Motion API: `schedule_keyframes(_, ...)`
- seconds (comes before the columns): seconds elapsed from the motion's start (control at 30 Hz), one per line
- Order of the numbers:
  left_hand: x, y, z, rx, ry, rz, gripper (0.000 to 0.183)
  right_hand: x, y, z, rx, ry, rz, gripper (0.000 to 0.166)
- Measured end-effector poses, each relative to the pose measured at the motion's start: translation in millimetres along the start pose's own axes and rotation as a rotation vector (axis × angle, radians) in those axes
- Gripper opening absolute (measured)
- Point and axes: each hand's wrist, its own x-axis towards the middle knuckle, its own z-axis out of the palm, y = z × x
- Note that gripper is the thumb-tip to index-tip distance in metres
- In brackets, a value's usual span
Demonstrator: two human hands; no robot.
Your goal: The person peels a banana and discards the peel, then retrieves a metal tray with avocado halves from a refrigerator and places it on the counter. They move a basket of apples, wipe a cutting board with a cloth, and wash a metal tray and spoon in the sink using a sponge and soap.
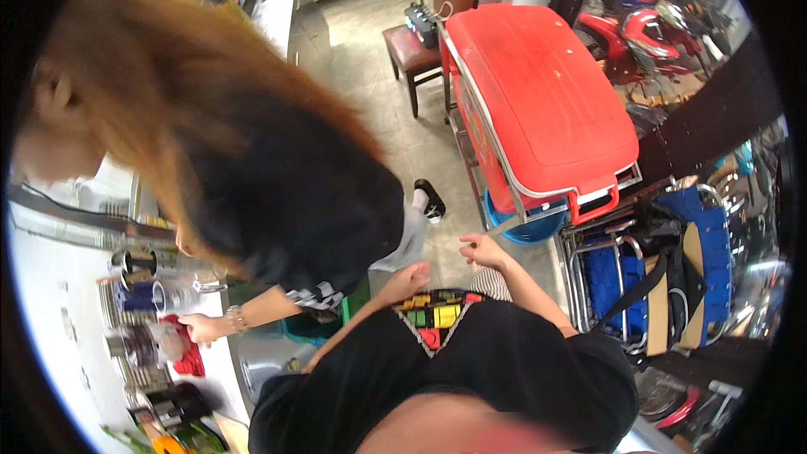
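Observation:
My left hand (408,281) hangs in front of my waist with its fingers loosely curled, and nothing shows in it. My right hand (485,251) is raised a little farther out, its bent fingers apart and no object visible in them. It is nearest to the metal cart frame (504,224) under a large red cooler box (542,88). A blue plastic tub (536,227) sits partly hidden beneath the cooler. Between my arms shows the colourful patterned neckline (435,318) of my black top.
At the left, a person in a black shirt (284,189) reaches a hand (205,329) to a red item (189,353) on the counter. A chair (413,50) stands ahead. Blue folding chairs (611,290) lean at the right. Motorcycles (649,38) stand beyond.

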Motion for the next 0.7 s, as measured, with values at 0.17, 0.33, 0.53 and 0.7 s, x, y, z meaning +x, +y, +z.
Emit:
schedule_keyframes(0.17, 75.5, 71.1, 9.6, -0.012, 0.134, -0.031, 0.036, 13.5, -62.5, -73.3, -0.032, -0.125, -0.08, 0.045)
schedule_keyframes(0.33, 157.8, 124.2, -34.3, 0.192, 0.085, -0.065, 0.041, 34.5, -131.8, -146.6, 0.167, -0.008, -0.166, 0.039)
schedule_keyframes(0.53, 248.9, 131.8, -127.4, 0.373, 0.043, -0.069, 0.045, 105.0, -182.8, -173.1, 0.253, 0.058, -0.153, 0.036)
schedule_keyframes(0.7, 320.3, 108.4, -244.2, 0.505, -0.072, -0.083, 0.047, 222.5, -227.1, -173.2, 0.229, 0.059, -0.147, 0.033)
